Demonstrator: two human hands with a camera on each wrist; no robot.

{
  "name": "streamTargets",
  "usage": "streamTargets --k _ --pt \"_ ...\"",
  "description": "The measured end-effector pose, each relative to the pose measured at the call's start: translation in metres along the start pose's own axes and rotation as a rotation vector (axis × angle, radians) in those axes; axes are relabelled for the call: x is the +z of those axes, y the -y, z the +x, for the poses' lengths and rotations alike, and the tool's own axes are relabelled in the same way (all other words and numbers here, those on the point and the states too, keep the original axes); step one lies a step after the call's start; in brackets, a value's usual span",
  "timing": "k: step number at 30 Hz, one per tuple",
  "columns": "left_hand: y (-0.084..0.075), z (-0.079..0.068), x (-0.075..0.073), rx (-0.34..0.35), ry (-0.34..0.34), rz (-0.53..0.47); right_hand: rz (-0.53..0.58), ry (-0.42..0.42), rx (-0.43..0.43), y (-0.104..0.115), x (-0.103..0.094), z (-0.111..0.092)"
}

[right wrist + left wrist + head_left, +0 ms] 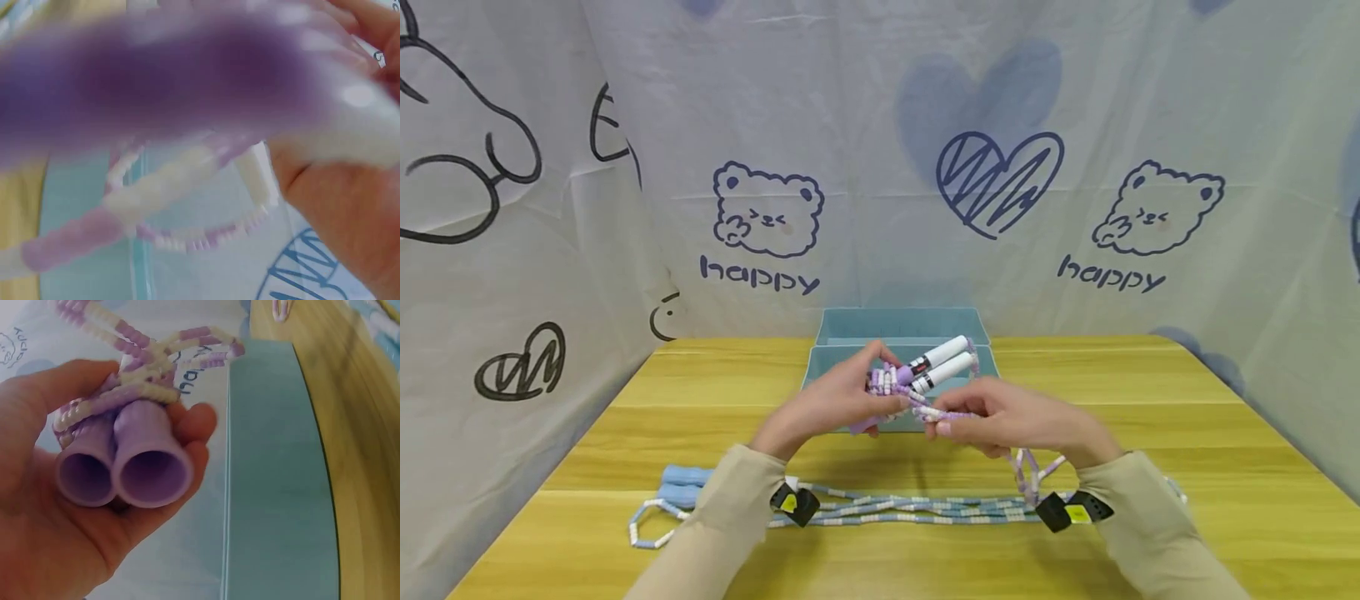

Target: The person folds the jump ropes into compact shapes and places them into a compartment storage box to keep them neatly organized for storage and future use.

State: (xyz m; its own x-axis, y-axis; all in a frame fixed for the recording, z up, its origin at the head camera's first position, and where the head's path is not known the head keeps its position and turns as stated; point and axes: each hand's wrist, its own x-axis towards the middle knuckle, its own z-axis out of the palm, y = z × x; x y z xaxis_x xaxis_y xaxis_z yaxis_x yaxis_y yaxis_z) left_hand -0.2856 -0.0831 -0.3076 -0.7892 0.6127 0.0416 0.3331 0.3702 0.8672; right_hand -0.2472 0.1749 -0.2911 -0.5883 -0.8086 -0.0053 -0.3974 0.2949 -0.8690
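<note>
My left hand (831, 400) grips the two handles (936, 367) of a beaded jump rope side by side. They have white shafts and purple ends; the left wrist view shows the hollow purple ends (153, 478) facing the camera. Purple and white beaded cord (119, 397) is wrapped around the handles. To the right, my right hand (1022, 417) pinches a stretch of the same cord between thumb and fingers. A loose length of it (1026, 471) hangs below that hand. In the right wrist view, cord very near the camera is blurred and covers part of the hand.
Behind and beneath the hands stands an open teal box (901, 323) on the wooden table (587, 425). A blue and white beaded jump rope (917, 507) lies stretched across the front, its blue handles (681, 483) at left. A printed curtain (865, 167) encloses the back and sides.
</note>
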Motion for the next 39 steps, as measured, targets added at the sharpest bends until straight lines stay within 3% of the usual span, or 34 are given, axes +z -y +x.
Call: streamTargets --k 7,13,20,25,31,39 --pt "0.0 0.0 0.006 0.026 0.165 -0.032 0.163 -0.152 -0.033 -0.001 0.008 0.011" --pt "0.001 0.002 0.007 0.037 0.181 -0.03 0.273 -0.171 -0.025 -0.003 0.013 0.015" --pt "0.002 0.004 0.011 0.052 0.106 0.066 0.247 -0.171 -0.027 -0.004 0.015 0.017" --pt "0.001 0.002 0.01 0.034 0.013 0.158 0.182 -0.2 -0.002 -0.008 0.002 0.01" --pt "0.0 -0.001 -0.004 -0.039 -0.094 0.282 0.059 -0.329 0.09 -0.01 -0.038 -0.027" --pt "0.002 -0.012 -0.035 -0.109 -0.144 0.177 -0.059 -0.458 0.286 -0.025 -0.082 -0.076"
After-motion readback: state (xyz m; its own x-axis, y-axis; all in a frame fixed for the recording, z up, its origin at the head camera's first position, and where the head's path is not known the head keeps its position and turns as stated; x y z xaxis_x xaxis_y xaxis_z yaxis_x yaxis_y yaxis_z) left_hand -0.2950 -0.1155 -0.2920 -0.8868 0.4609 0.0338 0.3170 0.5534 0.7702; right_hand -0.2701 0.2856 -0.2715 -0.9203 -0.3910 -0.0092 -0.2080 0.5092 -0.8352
